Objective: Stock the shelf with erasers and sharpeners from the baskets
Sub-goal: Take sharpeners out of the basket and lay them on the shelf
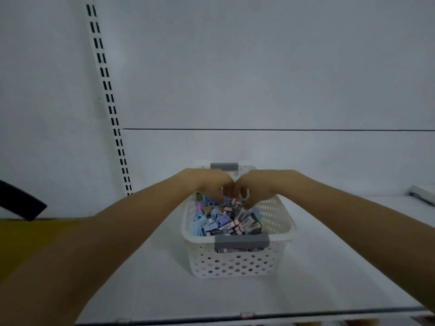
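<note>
1 white shelf, front lip nearest cam. Two bare forearms cross it from L and R and converge on 1 white perforated basket, which sits on the shelf approx centre. Grey near handle on basket's front rim. Inside is a mixed heap: erasers in printed sleeves mostly R side, pale blue/lilac sharpeners mostly L. Over the heap's far part, left hand and right hand are side by side, knuckles nearly touching, fingers curled down into the pile. Can't tell whether either has hold of a piece, fingertips blurred. Grey far handle just behind hands. Beyond: plain back panel w/ slotted upright on L. Far L: dark bar above yellow surface. Far R on shelf: white item, unclear.
</note>
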`<action>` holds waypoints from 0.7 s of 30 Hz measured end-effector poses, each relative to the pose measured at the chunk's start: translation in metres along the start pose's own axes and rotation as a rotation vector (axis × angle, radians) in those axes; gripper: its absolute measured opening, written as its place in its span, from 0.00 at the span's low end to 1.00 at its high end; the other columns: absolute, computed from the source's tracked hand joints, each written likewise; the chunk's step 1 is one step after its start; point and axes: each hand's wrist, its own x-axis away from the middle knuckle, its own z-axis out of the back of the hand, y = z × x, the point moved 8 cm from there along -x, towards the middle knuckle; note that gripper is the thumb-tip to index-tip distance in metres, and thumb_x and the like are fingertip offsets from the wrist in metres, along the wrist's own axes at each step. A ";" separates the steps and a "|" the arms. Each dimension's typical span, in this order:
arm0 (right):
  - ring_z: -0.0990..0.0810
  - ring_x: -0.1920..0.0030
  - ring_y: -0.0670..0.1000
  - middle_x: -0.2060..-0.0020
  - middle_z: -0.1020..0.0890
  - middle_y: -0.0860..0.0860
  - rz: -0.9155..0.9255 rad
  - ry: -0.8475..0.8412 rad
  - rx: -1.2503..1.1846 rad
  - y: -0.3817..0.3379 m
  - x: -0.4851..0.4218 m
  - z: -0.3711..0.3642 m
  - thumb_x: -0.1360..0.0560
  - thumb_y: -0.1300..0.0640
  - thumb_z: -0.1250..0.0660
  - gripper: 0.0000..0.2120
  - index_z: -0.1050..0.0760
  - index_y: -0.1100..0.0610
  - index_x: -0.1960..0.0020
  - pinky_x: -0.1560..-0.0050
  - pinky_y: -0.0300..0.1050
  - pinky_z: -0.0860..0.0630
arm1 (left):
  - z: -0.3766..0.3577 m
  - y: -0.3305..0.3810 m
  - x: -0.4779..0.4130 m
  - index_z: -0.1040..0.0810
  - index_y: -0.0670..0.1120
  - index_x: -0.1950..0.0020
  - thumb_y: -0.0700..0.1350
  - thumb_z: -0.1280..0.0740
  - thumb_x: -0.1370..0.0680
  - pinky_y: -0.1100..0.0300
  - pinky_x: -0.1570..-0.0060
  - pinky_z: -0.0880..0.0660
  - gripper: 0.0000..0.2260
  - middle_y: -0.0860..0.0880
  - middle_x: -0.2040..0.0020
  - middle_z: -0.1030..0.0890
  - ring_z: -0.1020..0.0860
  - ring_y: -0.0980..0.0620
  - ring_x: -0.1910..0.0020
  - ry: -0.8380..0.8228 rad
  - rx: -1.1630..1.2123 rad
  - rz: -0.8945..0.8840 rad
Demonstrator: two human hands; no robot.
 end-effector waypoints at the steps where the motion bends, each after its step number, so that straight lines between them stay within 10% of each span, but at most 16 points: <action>1: 0.25 0.45 0.53 0.42 0.23 0.51 0.006 -0.004 0.004 -0.001 0.000 0.001 0.27 0.54 0.32 0.21 0.30 0.55 0.35 0.47 0.43 0.29 | 0.000 0.002 0.000 0.25 0.44 0.39 0.44 0.32 0.26 0.59 0.53 0.28 0.15 0.47 0.44 0.21 0.27 0.53 0.56 -0.008 -0.003 -0.006; 21: 0.28 0.54 0.47 0.47 0.23 0.47 0.205 0.043 -0.049 -0.014 0.004 -0.009 0.28 0.58 0.34 0.16 0.25 0.49 0.40 0.54 0.39 0.32 | -0.007 0.010 -0.002 0.28 0.51 0.51 0.39 0.31 0.27 0.67 0.59 0.31 0.11 0.54 0.56 0.25 0.27 0.58 0.61 0.029 0.299 -0.002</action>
